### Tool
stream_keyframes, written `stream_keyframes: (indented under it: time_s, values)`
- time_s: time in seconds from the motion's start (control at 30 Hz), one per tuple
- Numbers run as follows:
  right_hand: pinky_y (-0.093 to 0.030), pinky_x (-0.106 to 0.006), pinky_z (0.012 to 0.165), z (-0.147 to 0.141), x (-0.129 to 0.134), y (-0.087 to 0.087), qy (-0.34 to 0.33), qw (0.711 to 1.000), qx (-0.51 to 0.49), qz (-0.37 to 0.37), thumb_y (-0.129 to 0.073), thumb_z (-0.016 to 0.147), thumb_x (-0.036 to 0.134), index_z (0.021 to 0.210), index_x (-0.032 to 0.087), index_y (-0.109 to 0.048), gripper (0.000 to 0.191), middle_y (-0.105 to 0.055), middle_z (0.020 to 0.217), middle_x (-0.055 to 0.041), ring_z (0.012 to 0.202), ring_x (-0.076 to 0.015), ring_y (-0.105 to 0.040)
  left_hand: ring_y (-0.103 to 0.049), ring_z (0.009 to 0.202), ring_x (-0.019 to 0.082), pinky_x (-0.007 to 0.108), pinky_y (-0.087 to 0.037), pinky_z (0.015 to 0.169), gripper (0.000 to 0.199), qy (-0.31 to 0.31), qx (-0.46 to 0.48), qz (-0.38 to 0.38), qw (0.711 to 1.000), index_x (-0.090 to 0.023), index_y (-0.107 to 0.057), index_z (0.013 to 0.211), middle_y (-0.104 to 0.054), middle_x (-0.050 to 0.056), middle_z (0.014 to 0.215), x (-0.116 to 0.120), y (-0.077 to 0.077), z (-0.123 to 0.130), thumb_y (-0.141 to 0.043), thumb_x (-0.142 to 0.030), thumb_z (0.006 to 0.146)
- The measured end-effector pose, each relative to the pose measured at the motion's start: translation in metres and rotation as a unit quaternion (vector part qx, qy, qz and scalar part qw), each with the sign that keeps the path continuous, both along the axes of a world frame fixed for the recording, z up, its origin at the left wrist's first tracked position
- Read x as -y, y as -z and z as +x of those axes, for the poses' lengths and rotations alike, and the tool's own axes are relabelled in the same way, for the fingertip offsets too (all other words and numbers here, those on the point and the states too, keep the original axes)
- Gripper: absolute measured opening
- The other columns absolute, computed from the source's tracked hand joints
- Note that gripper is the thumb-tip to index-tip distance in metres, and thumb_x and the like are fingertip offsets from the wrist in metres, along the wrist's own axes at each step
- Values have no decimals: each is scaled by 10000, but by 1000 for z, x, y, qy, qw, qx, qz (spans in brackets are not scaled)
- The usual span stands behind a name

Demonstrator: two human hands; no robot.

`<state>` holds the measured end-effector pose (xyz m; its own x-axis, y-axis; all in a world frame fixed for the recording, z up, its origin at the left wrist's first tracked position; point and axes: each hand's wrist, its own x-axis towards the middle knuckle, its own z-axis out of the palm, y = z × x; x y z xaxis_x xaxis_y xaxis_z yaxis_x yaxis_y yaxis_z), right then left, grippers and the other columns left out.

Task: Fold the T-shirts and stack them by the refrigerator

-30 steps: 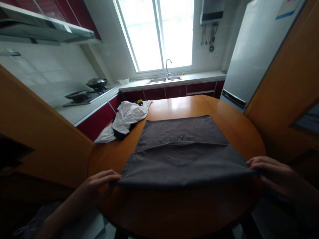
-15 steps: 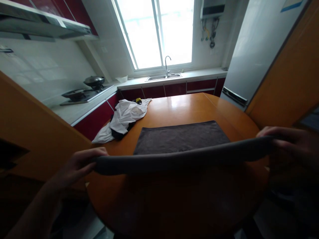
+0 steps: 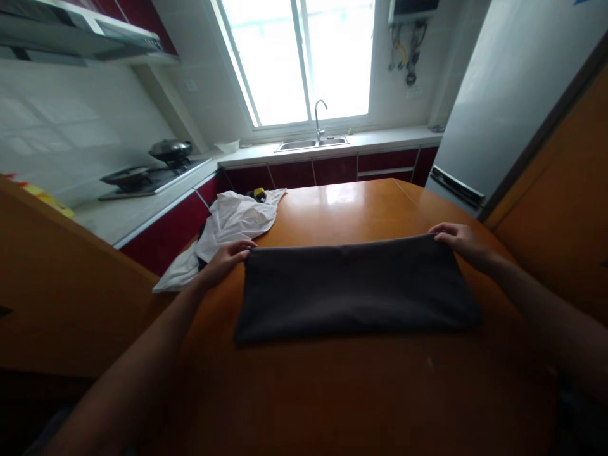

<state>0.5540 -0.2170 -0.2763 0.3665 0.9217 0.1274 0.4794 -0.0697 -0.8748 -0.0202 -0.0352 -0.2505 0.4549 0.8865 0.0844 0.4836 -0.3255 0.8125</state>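
Note:
A dark grey cloth [image 3: 356, 288], folded into a wide band, lies across the wooden table [image 3: 342, 215]. My left hand [image 3: 232, 256] pinches its far left corner between thumb and fingers. At the far right corner, my right hand [image 3: 453, 237] grips the cloth's edge in the same way. The far edge runs nearly straight between both hands. The cloth's underside is hidden.
A crumpled white cloth [image 3: 235, 218] with something black and yellow [image 3: 259, 194] lies at the table's left edge. Beyond are a counter with a sink [image 3: 311, 144], a stove with pans [image 3: 171, 151], and a fridge [image 3: 498, 95] at the right.
Both hands have moved forward and inward, carrying the held edge to the far side. The cloth's near part has been folded over the part that lay flat, which is now covered.

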Motion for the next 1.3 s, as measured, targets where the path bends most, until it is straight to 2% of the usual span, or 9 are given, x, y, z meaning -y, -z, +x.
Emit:
stream_keyframes:
  time_s: [0.13, 0.23, 0.33, 0.43, 0.57, 0.77, 0.93, 1.13, 1.3]
  values:
    - [-482, -267, 590, 3, -29, 38, 31, 998, 28, -56, -636, 719, 279, 838, 159, -726, 191, -714, 744, -49, 679, -185, -633, -666, 823, 219, 283, -520, 733, 474, 12, -82, -8, 997, -139, -716, 956, -740, 70, 898, -27, 32, 12, -657, -557, 740]
    - [-502, -279, 623, 5, -32, 50, 34, 995, 71, -53, -626, 734, 300, 862, 164, -735, 216, -731, 789, -58, 713, -195, -651, -670, 887, 243, 293, -529, 760, 504, 14, -94, -20, 995, -147, -724, 989, -746, 83, 961, -29, 44, 11, -629, -606, 804]
    - [-522, -299, 673, 7, -29, 49, 28, 994, 98, -46, -620, 760, 338, 889, 178, -741, 238, -746, 851, -63, 770, -212, -672, -664, 838, 235, 285, -528, 710, 525, 2, -95, -32, 995, -157, -711, 1004, -736, 74, 928, -27, 47, 8, -653, -638, 802]
    - [-532, -316, 716, 11, -28, 45, 27, 992, 119, -35, -612, 795, 366, 938, 184, -742, 265, -754, 915, -71, 833, -227, -685, -655, 809, 225, 276, -522, 671, 555, -17, -106, -4, 994, -171, -697, 1000, -718, 64, 919, -30, 48, 8, -653, -680, 783]
    - [-528, -325, 698, 19, -35, 46, -13, 985, 146, -91, -640, 785, 370, 915, 170, -746, 260, -754, 906, -89, 796, -227, -686, -650, 990, 264, 303, -527, 795, 549, 20, -124, 50, 991, -169, -705, 933, -707, 102, 1048, -41, 50, 12, -685, -683, 743]
    - [-525, -278, 637, 28, -44, 42, -51, 979, 104, -170, -722, 736, 384, 881, 170, -713, 258, -745, 843, -79, 755, -207, -680, -667, 771, 223, 284, -516, 671, 495, 65, -145, -75, 984, -186, -653, 967, -706, 39, 828, -53, 45, 11, -708, -628, 752]
    - [-499, -251, 613, 22, -46, 33, -60, 979, 57, -188, -763, 705, 394, 860, 176, -693, 277, -715, 805, -58, 731, -184, -658, -675, 783, 219, 279, -516, 689, 465, 57, -105, -111, 987, -199, -648, 915, -709, 19, 826, -51, 38, 14, -769, -594, 701]
    - [-484, -253, 601, 17, -42, 35, -61, 988, -45, -137, -830, 637, 442, 886, 176, -657, 404, -703, 793, -41, 704, -174, -638, -691, 914, 239, 316, -548, 809, 469, 38, -20, -136, 990, -197, -709, 957, -748, 49, 964, -37, 32, 15, -820, -548, 667]
    - [-481, -245, 579, 15, -36, 28, -24, 990, -95, -106, -863, 618, 411, 875, 169, -666, 404, -713, 780, -48, 689, -171, -642, -689, 827, 207, 279, -548, 748, 446, 7, 4, -134, 991, -191, -720, 930, -748, 36, 885, -37, 29, 8, -842, -531, 669]
